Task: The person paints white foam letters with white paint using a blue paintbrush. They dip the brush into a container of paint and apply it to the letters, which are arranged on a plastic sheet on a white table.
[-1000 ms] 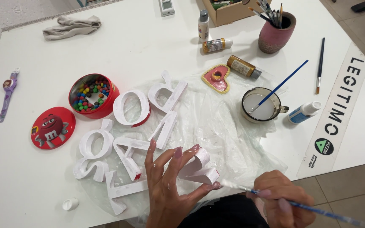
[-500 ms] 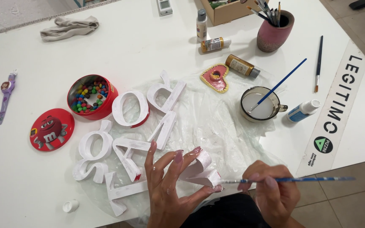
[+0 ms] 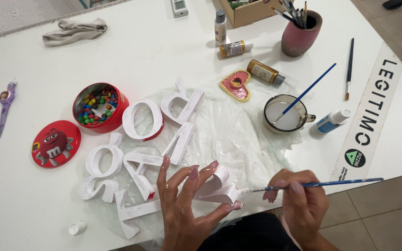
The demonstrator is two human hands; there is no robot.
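1. A white tabletop (image 3: 164,42) fills the view, with a crinkled clear plastic sheet (image 3: 238,139) spread near me.
2. My left hand (image 3: 187,209) steadies a white-painted curved letter block (image 3: 217,186), fingers spread and pressing its sides.
3. My right hand (image 3: 301,200) pinches a thin blue-handled paintbrush (image 3: 317,184), its bristles touching the block.
4. Wet paint could smear onto my fingers if my grip slips.
5. A long white sign strip with black lettering (image 3: 371,111) lies at the right edge; a round red tin lid (image 3: 56,143) lies at left.
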